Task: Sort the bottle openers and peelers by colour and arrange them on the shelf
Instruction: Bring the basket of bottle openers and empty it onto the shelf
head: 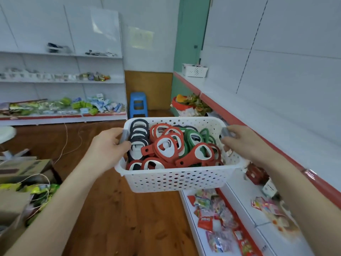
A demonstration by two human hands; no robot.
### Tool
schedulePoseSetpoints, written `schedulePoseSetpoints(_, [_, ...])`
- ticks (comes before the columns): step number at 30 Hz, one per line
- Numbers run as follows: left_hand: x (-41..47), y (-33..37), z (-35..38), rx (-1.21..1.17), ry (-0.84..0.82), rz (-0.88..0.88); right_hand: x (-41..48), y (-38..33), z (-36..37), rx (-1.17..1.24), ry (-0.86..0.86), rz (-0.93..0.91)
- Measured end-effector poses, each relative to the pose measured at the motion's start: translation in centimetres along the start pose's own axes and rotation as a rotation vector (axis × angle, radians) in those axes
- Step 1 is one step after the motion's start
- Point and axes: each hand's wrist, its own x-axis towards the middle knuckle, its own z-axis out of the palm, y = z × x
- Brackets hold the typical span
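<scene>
I hold white perforated basket [177, 179] mid-air at 12 o'clock | left grip [108, 146] at 9, right grip [241, 141] at 3, each clenched round a grey end handle | red, green, black bottle openers [166, 148] heaped inside | load likely light, loose, shifting; keep level | shelf [239, 108] at 2

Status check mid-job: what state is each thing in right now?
white basket: held in the air, roughly level.
left hand: grips the left handle.
right hand: grips the right handle.
black openers: stacked in a row at the left end.
red openers: loose pile, middle.
green openers: mixed among the red.
</scene>
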Motion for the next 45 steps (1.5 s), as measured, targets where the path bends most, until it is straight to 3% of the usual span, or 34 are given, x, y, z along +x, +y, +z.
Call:
schedulePoseSetpoints(7, [14.5,-4.1,-0.8,-0.037,-0.003,0.038,13.8,-2.7,4.8,-0.028,0.028,-0.017])
schedulePoseSetpoints(15, [32.7,-6.6,0.5,-0.060,-0.082,0.147,27.3,-4.5,7.5,-0.032,0.111,0.104])
schedulePoseSetpoints(22, [46.8,-7.0,6.7,-0.055,-0.154,0.215,39.0,-1.7,7.9,-0.053,0.152,0.243])
schedulePoseSetpoints(37, [73.5,-2.8,17.8,-0.140,-0.123,0.281,66.0,4.5,4.3,-0.055,0.205,0.237])
schedulePoseSetpoints(45, [88.5,-2.5,24.4,-0.220,-0.260,0.344,78.6,8.1,4.7,-0.043,0.264,0.346])
